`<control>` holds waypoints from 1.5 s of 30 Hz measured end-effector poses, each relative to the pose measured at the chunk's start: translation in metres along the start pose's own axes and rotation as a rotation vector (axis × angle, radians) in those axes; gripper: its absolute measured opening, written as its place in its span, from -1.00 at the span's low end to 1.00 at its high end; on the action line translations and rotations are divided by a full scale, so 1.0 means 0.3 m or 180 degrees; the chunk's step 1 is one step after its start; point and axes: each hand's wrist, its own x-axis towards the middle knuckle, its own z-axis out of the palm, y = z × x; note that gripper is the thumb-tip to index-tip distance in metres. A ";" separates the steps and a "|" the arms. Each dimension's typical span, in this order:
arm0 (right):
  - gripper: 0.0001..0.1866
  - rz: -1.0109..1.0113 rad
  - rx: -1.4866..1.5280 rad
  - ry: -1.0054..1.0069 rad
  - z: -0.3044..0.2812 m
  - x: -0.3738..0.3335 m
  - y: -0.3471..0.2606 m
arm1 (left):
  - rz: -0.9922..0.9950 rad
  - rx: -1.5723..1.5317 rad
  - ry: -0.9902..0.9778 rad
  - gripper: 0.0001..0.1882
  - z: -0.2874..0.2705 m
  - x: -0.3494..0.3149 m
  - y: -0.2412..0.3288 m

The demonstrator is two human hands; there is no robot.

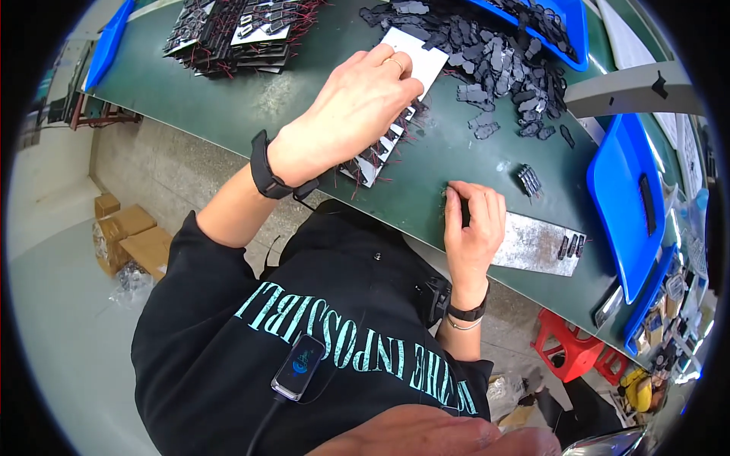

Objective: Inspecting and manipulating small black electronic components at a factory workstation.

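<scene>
My left hand [357,102] reaches over a white board [414,57], its fingers bent together at the board's near edge. What they pinch, if anything, is hidden beneath them. Partly under that hand lies a white sheet [370,169] with rows of small black parts and thin red wires. My right hand [477,228] is curled at the left end of a metal plate [532,242], thumb and forefinger close together. Something dark shows by the thumb, too small to name. Several small black parts [572,245] stand at the plate's right end.
Stacked sheets of wired black parts [255,45] lie at the back left. Loose black flat pieces [494,68] are heaped beside a blue tray [559,34]. A small black cluster [528,180] sits behind the plate. Another blue tray [623,205] is at the right, under a grey arm [639,95].
</scene>
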 end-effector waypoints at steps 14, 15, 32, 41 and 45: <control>-0.68 -0.0028 0.1023 0.0722 0.016 -0.004 0.024 | -0.0750 -0.3001 -0.1218 -0.78 -0.024 -0.035 0.223; -0.71 0.0147 0.1073 0.0678 0.006 -0.008 0.022 | -0.0865 -0.3078 -0.1332 -0.77 -0.030 -0.031 0.231; -0.92 0.0766 0.1648 0.0417 0.012 -0.010 0.034 | -0.1376 -0.3210 -0.1383 -0.72 0.025 -0.051 0.248; -0.92 0.1201 0.3032 0.0119 -0.011 -0.004 0.049 | -0.0808 -0.2696 -0.0535 -0.84 0.047 -0.065 0.288; -0.91 0.1316 0.3576 -0.0068 -0.045 -0.007 0.065 | -0.0110 -0.2539 -0.0715 -0.84 0.041 -0.030 0.248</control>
